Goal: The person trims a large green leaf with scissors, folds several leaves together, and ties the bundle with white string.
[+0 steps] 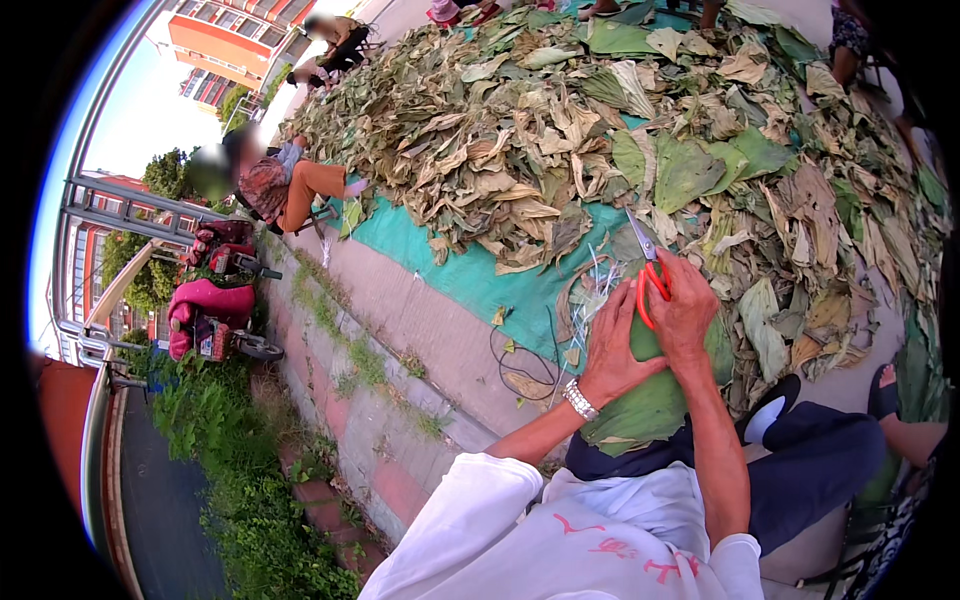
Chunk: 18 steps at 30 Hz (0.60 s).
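My right hand (686,304) grips a pair of scissors (641,238) with red handles, its pointed blades angled up and away from me. Beneath both hands a large green leaf (645,409), apparently a lotus leaf, lies across my lap. My left hand (616,341) rests flat on it, fingers pointing forward and thumb spread towards my right wrist. A metal-banded wristwatch (580,400) circles my left wrist. White plastic strips (595,296) lie just beyond the left fingertips. Dried leaves (510,157) spread in a deep heap in front of me.
A teal tarp (457,274) lies under the heap. Black cord (517,367) coils near its edge. One person (274,176) sits at the left; others sit around the pile. A kerb (450,412), weeds (232,442) and parked scooters (217,322) border the left side.
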Tool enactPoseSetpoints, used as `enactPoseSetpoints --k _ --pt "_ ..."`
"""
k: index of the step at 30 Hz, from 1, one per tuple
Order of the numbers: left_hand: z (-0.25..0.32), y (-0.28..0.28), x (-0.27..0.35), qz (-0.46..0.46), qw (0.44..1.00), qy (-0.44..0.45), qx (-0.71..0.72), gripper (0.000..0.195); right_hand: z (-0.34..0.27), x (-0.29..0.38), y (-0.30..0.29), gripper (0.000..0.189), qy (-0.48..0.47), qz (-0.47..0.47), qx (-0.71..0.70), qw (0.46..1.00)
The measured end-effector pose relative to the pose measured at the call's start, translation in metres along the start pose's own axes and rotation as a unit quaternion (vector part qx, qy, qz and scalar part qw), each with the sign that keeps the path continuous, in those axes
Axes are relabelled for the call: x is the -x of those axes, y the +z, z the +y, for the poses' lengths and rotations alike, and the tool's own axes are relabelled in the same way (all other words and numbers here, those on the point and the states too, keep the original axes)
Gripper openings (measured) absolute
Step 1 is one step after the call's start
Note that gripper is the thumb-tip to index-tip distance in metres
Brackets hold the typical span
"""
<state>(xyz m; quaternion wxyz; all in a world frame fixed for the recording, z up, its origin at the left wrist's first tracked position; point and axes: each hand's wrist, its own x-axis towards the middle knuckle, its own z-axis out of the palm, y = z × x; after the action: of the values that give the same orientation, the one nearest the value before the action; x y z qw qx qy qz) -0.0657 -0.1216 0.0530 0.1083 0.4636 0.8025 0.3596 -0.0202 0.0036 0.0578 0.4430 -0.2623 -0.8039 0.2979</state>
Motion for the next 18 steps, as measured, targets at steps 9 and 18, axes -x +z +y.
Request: enactPoseSetpoints --k 9,18 --pt "-0.003 0.004 0.009 0.004 1.0 -0.012 0.009 0.117 0.02 0.053 -0.003 0.038 0.156 0.131 -0.108 0.973" --pt "-0.018 0.009 0.025 -0.001 0.999 -0.009 0.043 0.113 0.046 0.084 0.02 0.034 0.352 0.167 -0.275 0.879"
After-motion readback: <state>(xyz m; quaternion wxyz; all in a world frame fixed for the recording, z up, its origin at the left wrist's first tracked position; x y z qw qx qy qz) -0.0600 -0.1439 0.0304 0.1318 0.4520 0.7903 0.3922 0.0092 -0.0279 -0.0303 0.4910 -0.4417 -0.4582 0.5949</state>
